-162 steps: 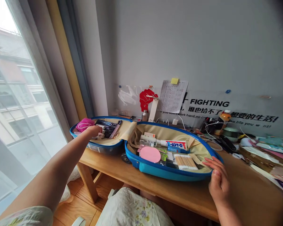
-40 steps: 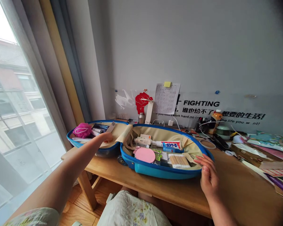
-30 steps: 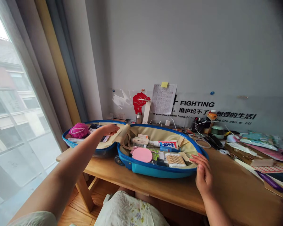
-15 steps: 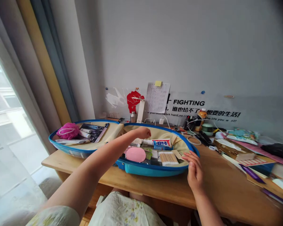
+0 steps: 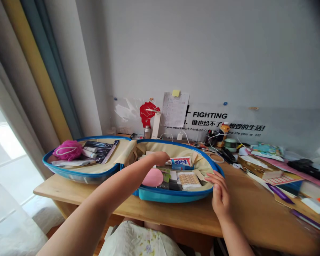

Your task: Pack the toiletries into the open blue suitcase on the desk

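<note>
An open blue suitcase (image 5: 173,197) with beige lining lies across the desk. My left hand (image 5: 161,159) reaches into its right half with curled fingers, over the near end of a toothpaste tube (image 5: 181,161); its fingertips are hidden. My right hand (image 5: 220,192) is hooked over the front right rim, fingers inside and thumb outside. Between the hands lie a pink oval item (image 5: 152,177), a pack of cotton swabs (image 5: 190,180) and a green packet (image 5: 166,175). The left half holds a magenta bath puff (image 5: 67,150), white tubes (image 5: 89,152) and dark slim packages (image 5: 104,151).
The wooden desk (image 5: 245,213) runs along a grey wall. Behind the suitcase stand a white lamp (image 5: 156,126) and a small metallic bottle (image 5: 147,132). An orange bottle (image 5: 223,134), a green jar (image 5: 230,144) and papers crowd the right side. Curtains (image 5: 32,71) hang left.
My left hand has lowered further into the suitcase and now covers the end of the toothpaste tube. My right hand stays at the rim. The view has shifted slightly.
</note>
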A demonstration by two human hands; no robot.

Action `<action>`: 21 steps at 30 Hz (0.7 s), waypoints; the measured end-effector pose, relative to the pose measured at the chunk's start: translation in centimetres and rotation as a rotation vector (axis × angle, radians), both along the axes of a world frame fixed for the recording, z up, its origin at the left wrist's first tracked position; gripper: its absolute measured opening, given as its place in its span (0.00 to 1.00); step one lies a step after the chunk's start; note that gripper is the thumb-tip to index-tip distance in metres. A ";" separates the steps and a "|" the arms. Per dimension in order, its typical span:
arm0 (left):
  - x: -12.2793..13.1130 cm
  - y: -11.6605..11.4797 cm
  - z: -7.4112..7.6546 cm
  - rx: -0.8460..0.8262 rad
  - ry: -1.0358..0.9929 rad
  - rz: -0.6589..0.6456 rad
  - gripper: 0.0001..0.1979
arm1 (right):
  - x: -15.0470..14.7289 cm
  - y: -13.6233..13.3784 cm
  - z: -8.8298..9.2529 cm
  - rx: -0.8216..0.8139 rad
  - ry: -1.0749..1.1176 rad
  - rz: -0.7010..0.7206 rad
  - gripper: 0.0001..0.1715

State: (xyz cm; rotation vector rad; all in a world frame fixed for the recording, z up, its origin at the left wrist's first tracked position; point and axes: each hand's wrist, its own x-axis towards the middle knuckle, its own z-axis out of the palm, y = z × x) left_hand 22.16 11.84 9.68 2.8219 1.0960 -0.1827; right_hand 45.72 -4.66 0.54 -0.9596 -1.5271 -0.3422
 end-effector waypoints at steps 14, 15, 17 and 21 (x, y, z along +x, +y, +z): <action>0.8 -1.4 0.3 0.038 0.157 0.018 0.21 | 0.1 0.0 -0.2 -0.005 -0.005 0.006 0.20; 0.8 -1.5 0.3 0.028 0.156 0.004 0.21 | 0.1 0.0 -0.3 -0.004 -0.002 0.007 0.20; 0.8 -1.6 0.2 0.005 0.152 -0.024 0.23 | 0.2 0.1 -0.4 -0.009 0.011 0.007 0.20; 0.8 -1.2 -0.3 -0.034 0.128 -0.041 0.22 | 0.2 0.0 -0.4 -0.024 0.018 0.000 0.20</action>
